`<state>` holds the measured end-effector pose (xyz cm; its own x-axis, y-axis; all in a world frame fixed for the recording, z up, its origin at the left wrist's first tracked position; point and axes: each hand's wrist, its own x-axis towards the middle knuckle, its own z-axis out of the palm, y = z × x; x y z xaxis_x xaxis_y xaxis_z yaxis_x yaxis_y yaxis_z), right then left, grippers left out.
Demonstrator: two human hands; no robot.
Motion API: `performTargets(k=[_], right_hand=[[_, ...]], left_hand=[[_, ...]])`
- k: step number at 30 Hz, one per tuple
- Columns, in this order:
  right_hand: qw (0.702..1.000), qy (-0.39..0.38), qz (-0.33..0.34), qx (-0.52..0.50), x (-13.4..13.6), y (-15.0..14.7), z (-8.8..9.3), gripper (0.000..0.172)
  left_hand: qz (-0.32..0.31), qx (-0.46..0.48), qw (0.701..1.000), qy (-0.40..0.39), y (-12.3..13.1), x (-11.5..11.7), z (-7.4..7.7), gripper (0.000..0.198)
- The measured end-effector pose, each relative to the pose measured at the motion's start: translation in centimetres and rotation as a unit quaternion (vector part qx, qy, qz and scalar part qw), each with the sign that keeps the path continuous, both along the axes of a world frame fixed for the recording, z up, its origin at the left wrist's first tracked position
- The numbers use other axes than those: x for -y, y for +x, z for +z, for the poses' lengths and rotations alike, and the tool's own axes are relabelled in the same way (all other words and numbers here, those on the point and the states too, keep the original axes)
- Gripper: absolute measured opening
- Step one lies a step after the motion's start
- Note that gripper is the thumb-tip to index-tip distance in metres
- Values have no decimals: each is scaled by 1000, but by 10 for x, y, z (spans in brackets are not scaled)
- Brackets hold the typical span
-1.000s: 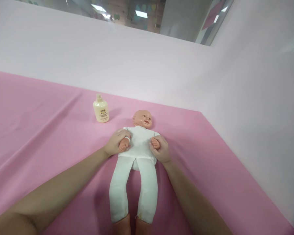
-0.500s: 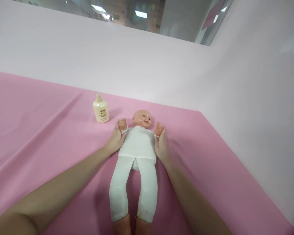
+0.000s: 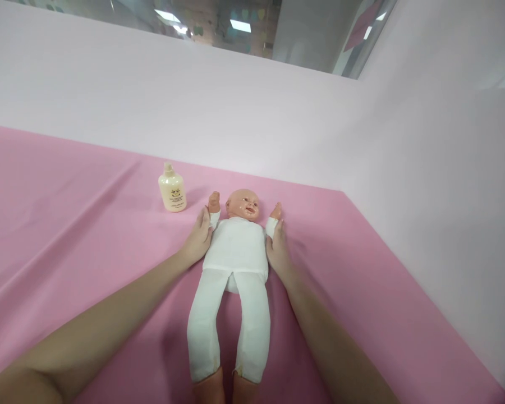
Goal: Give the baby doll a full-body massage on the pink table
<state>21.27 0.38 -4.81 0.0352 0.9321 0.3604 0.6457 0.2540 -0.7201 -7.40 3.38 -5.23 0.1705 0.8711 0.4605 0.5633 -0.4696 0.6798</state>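
Note:
A baby doll (image 3: 235,244) with a bald plastic head and a white cloth body lies on its back, head toward the wall and feet toward me. My left hand (image 3: 200,237) holds the doll's arm on the left, its fingers along the outer side of the white sleeve. On the right, my right hand (image 3: 279,247) has the other arm, with the thumb near the doll's side. Both plastic doll hands stick up past my fingertips. My palms and part of the doll's arms are hidden.
A cream-coloured bottle (image 3: 172,189) with dark print stands upright left of the doll's head. Pink cloth (image 3: 88,224) with a long crease covers the surface. Behind it rises a white wall (image 3: 151,106) with a window (image 3: 311,39); the pink surface ends at a slanting right edge.
Both doll arms stand further up, showing more white sleeve beyond my fingers. My hands have shifted only slightly on them. The doll's body and the bottle stay in place.

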Motion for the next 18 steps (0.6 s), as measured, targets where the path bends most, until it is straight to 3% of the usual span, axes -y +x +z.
performTargets(k=[11, 18], right_hand=[[999, 38, -22, -4, 1, 0, 4, 49], [999, 45, -15, -2, 4, -1, 9, 49]], left_hand=[[42, 11, 999, 6, -2, 4, 5, 41], [22, -17, 1000, -9, -3, 4, 11, 51]])
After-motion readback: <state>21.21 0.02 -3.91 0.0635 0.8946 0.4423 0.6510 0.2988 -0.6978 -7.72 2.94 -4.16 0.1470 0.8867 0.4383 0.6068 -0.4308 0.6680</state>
